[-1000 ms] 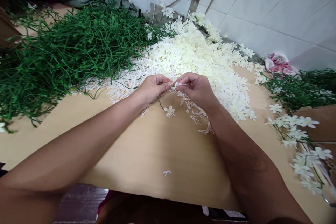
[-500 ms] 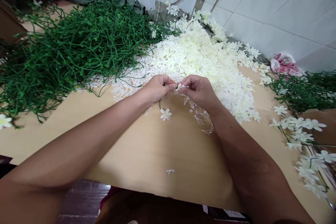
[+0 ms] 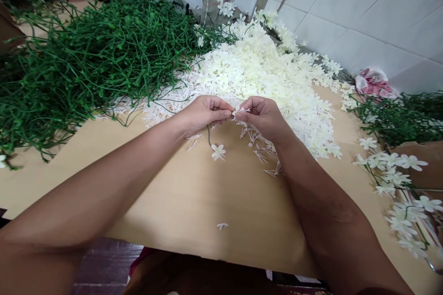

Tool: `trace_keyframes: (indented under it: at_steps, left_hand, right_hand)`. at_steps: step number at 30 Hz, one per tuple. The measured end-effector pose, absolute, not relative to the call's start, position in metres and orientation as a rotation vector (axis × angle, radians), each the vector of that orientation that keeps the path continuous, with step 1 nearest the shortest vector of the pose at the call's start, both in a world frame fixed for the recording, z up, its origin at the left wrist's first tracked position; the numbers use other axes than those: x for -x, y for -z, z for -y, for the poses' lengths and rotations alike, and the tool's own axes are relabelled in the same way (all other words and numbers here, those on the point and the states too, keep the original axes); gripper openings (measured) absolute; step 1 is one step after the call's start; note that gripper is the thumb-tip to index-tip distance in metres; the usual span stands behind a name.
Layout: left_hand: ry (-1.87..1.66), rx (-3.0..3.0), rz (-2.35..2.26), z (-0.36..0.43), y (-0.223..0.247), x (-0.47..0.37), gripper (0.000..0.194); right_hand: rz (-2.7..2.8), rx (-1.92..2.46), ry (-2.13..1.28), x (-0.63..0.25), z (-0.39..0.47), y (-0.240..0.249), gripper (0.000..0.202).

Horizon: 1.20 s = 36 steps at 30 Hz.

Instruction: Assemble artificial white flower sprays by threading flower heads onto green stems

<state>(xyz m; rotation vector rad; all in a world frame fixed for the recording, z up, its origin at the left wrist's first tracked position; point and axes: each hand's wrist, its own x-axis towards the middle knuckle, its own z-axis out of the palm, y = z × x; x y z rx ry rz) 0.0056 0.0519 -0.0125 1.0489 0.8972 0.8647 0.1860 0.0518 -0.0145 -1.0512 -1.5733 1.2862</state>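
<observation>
Above the cardboard sheet (image 3: 194, 203), my two hands meet at the fingertips. My left hand (image 3: 207, 113) pinches a green artificial flower stem (image 3: 208, 136), most of which is hidden by the fingers. From that stem a white flower (image 3: 218, 152) hangs below the hand. My right hand (image 3: 261, 113) is closed on a small white flower head (image 3: 238, 110), held right against my left fingertips. Whether this flower head sits on a stem tip cannot be made out. Loose white stamen pieces (image 3: 261, 150) lie below my right hand.
Behind the hands rises a heap of cream-white flower heads (image 3: 263, 64). Green stems (image 3: 114, 55) are piled at the left. Assembled flower sprays (image 3: 398, 170) lie at the right, near more greenery (image 3: 408, 117). A tiled wall (image 3: 367, 14) bounds the back.
The white flower head between my fingertips has turned a little, and its petals show more. My hands stay almost in place; the whole view has shifted slightly.
</observation>
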Motion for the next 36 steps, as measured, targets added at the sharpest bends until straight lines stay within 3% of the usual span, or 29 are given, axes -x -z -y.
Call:
trace_keyframes:
  at_steps: [10, 36]
  left_hand:
    - [-0.822, -1.278, -1.084, -0.051, 0.013, -0.011, 0.005]
    - [-0.595, -1.669, -1.071, -0.05, 0.011, -0.006, 0.022]
  right_hand:
    - [1.567, 1.091, -1.274, -0.186, -0.053, 0.018, 0.04]
    - [1.859, 1.128, -1.122, -0.187, -0.047, 0.003, 0.024]
